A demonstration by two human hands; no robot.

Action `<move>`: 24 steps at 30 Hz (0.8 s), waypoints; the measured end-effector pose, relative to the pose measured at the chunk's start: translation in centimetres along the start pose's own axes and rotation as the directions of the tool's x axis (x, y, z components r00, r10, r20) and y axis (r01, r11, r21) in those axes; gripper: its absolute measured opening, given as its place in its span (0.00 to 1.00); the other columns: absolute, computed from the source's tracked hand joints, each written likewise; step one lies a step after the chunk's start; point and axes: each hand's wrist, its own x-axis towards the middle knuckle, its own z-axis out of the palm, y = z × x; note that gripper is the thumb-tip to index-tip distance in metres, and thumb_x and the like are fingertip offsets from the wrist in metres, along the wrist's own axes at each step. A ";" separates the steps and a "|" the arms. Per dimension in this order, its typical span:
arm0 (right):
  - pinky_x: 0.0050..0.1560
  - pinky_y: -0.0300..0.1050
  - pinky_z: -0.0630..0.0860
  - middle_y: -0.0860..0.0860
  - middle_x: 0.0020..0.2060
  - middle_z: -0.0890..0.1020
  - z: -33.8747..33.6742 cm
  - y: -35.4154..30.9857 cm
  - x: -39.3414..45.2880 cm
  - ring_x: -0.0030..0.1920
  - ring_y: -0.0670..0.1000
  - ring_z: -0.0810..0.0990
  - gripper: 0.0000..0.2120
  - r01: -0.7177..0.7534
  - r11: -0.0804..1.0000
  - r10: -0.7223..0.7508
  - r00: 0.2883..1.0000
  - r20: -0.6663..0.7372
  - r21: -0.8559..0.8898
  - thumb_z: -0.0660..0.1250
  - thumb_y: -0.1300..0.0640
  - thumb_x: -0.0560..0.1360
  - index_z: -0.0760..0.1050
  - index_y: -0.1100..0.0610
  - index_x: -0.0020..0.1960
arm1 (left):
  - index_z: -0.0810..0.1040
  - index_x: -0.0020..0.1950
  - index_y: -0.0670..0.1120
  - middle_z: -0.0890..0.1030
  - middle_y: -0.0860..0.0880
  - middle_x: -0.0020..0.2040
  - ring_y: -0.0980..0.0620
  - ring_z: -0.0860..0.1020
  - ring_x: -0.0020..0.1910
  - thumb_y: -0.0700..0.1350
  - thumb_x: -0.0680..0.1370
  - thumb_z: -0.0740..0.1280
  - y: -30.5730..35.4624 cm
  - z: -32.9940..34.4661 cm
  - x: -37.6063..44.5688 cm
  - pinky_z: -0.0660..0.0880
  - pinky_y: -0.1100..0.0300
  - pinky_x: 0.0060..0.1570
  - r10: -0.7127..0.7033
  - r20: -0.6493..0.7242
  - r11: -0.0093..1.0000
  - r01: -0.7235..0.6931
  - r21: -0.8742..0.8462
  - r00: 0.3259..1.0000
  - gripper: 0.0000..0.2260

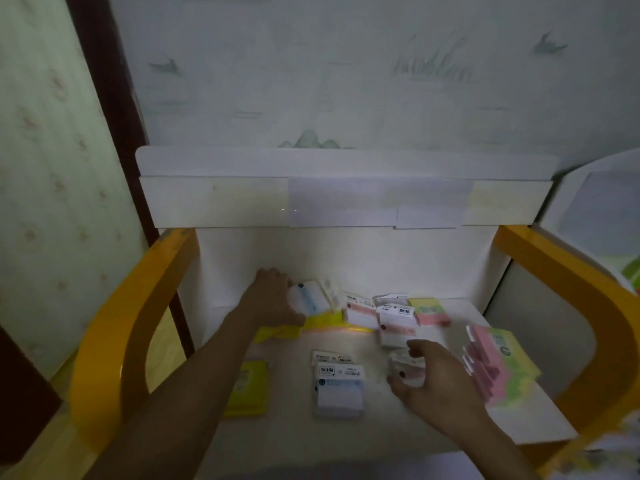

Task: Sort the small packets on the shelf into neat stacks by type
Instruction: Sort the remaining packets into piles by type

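Observation:
Small packets lie scattered on a white shelf (346, 431). My left hand (273, 299) reaches to the back left and grips a white packet with a blue stripe (310, 299). My right hand (436, 379) holds a white packet with a pink stripe (407, 370) at the middle right. A stack of white and blue packets (339, 388) sits in the front middle. Yellow packets (247, 389) lie at the front left. More pink-striped packets (394, 323) lie loose in the middle. A leaning pile of pink and green packets (495, 362) stands at the right.
Yellow curved rails (114, 334) flank the shelf on both sides, the right rail (568, 282) close to the pink pile. A white back panel (346, 202) closes the rear. Yellow packets (322, 322) lie under my left hand's packet. A pink and green pad (429, 311) sits behind.

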 end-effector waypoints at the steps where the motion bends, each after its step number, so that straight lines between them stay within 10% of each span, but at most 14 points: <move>1: 0.54 0.40 0.74 0.45 0.62 0.77 -0.1 -0.2 0.5 0.53 0.43 0.77 0.33 -0.016 1.000 0.016 1.000 0.011 0.008 0.72 0.39 0.68 0.70 0.51 0.68 | 0.74 0.62 0.45 0.73 0.48 0.55 0.46 0.70 0.58 0.73 0.51 0.63 -0.1 -0.4 -0.8 0.65 0.57 0.57 -0.004 -0.120 0.998 -0.004 -0.064 0.993 0.47; 5: 0.52 0.46 0.78 0.49 0.56 0.81 -0.2 -1.4 4.1 0.51 0.49 0.82 0.33 -0.085 0.994 0.084 0.996 0.019 0.071 0.72 0.35 0.66 0.76 0.55 0.62 | 0.75 0.60 0.43 0.73 0.47 0.54 0.47 0.70 0.55 0.72 0.57 0.70 -0.3 -2.0 -4.6 0.65 0.58 0.52 -0.159 -0.509 0.965 0.024 -0.262 0.846 0.42; 10: 0.44 0.45 0.76 0.49 0.38 0.82 1.1 -4.0 9.8 0.46 0.52 0.81 0.19 -0.140 0.974 0.120 0.985 0.121 0.178 0.72 0.33 0.67 0.77 0.49 0.38 | 0.72 0.60 0.46 0.71 0.51 0.53 0.48 0.69 0.57 0.73 0.58 0.69 0.5 -2.7 -8.8 0.74 0.46 0.54 -0.336 -0.590 0.912 0.099 -0.397 0.734 0.41; 18: 0.56 0.48 0.74 0.48 0.47 0.82 8.4 -3.1 16.3 0.51 0.53 0.80 0.42 -0.232 0.967 0.198 0.945 0.261 0.107 0.62 0.25 0.47 0.76 0.44 0.56 | 0.69 0.53 0.52 0.66 0.56 0.49 0.52 0.65 0.55 0.71 0.58 0.71 1.3 -1.3 -12.3 0.74 0.49 0.52 -0.489 -0.569 0.853 0.225 -0.472 0.661 0.33; 24: 0.62 0.49 0.72 0.55 0.54 0.82 6.8 -5.7 13.5 0.58 0.57 0.80 0.33 -0.332 0.923 0.292 0.934 0.206 0.196 0.74 0.37 0.58 0.78 0.52 0.58 | 0.69 0.53 0.51 0.67 0.55 0.49 0.52 0.65 0.55 0.69 0.57 0.71 1.5 -0.5 -13.2 0.74 0.51 0.53 -0.545 -0.574 0.821 0.249 -0.514 0.611 0.33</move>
